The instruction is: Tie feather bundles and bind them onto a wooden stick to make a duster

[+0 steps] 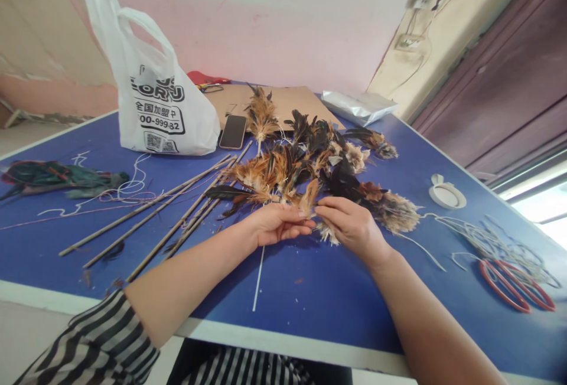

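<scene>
My left hand (283, 224) pinches a small orange-brown feather (309, 196) between thumb and fingers, its tip pointing up. Close beside it, my right hand (354, 225) has its thumb and fingers pressed together near the feather's base; what lies between them is hidden. Just beyond both hands spreads a heap of brown and black feathers (266, 169), tied or gathered in bunches. One bunch with a pale fluffy end (398, 214) lies right of my right hand. A thin white strip (258, 279) sticks out below my left hand.
Several thin sticks (150, 219) lie on the blue table (336, 314) at left, near a dark green bundle (66, 178). A white plastic bag (163, 101), phone (233, 131) and cardboard (292, 97) are behind. Tape (447, 195), tangled string (491, 243) and red-handled scissors (509, 284) lie right.
</scene>
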Action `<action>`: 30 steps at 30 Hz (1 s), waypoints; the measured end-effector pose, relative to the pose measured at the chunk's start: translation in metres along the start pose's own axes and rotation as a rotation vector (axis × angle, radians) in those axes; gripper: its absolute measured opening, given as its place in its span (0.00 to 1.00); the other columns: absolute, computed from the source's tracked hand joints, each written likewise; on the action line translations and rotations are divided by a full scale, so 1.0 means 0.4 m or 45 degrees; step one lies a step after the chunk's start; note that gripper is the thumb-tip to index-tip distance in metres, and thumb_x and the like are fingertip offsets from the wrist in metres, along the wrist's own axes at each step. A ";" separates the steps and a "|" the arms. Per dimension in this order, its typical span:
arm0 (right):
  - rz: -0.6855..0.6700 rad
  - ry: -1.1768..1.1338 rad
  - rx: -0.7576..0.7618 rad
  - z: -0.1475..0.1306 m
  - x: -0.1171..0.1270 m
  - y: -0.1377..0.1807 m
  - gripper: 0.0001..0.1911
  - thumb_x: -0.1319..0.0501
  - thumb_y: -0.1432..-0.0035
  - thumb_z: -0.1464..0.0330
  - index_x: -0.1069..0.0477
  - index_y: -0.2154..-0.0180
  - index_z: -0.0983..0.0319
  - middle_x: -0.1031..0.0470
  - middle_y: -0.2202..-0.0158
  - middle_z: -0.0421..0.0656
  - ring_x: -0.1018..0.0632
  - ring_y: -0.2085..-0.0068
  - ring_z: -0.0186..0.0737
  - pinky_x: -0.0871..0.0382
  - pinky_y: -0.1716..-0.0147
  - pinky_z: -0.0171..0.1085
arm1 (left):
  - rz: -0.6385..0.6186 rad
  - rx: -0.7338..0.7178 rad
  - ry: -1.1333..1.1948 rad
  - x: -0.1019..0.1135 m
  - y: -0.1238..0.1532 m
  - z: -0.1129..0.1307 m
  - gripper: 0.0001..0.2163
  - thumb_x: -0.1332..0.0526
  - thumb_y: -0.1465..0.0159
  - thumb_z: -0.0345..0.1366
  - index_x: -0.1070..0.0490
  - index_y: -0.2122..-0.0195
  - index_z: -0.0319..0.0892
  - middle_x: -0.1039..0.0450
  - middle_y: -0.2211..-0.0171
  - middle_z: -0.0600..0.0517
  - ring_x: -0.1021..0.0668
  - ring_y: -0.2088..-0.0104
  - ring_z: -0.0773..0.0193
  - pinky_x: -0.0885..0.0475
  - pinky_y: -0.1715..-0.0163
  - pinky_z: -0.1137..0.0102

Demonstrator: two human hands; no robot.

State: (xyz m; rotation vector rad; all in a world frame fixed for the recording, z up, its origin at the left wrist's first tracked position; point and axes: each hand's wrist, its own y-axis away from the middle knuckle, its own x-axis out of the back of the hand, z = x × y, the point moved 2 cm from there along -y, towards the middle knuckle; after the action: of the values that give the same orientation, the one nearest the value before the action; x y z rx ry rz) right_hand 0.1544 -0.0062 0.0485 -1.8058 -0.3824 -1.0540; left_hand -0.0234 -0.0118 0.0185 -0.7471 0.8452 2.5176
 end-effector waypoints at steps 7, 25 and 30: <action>-0.087 0.169 0.144 -0.025 -0.004 -0.005 0.14 0.50 0.40 0.74 0.30 0.56 0.61 0.29 0.57 0.49 0.28 0.57 0.40 0.32 0.59 0.37 | -0.011 0.044 0.006 0.000 -0.001 -0.002 0.05 0.41 0.43 0.24 0.27 0.66 0.31 0.23 0.73 0.46 0.22 0.76 0.69 0.28 0.80 0.83; 0.096 0.362 0.012 0.018 -0.006 0.006 0.13 0.48 0.42 0.75 0.29 0.57 0.62 0.29 0.56 0.49 0.28 0.56 0.41 0.31 0.59 0.38 | -0.080 0.070 -0.122 -0.018 0.013 -0.015 0.05 0.34 0.49 0.27 0.27 0.70 0.33 0.23 0.70 0.47 0.21 0.73 0.66 0.28 0.80 0.80; 0.113 0.412 -0.037 0.021 -0.010 0.008 0.13 0.48 0.42 0.75 0.29 0.57 0.61 0.29 0.55 0.47 0.28 0.57 0.40 0.32 0.58 0.37 | -0.105 -0.003 -0.074 -0.037 0.015 -0.033 0.09 0.34 0.50 0.29 0.26 0.66 0.35 0.25 0.60 0.45 0.21 0.68 0.65 0.27 0.77 0.80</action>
State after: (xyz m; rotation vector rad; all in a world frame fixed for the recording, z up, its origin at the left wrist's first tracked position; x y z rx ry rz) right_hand 0.1583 0.0003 0.0424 -1.6248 -0.0904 -1.2684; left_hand -0.0098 -0.0274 0.0210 -0.6913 0.7758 2.4555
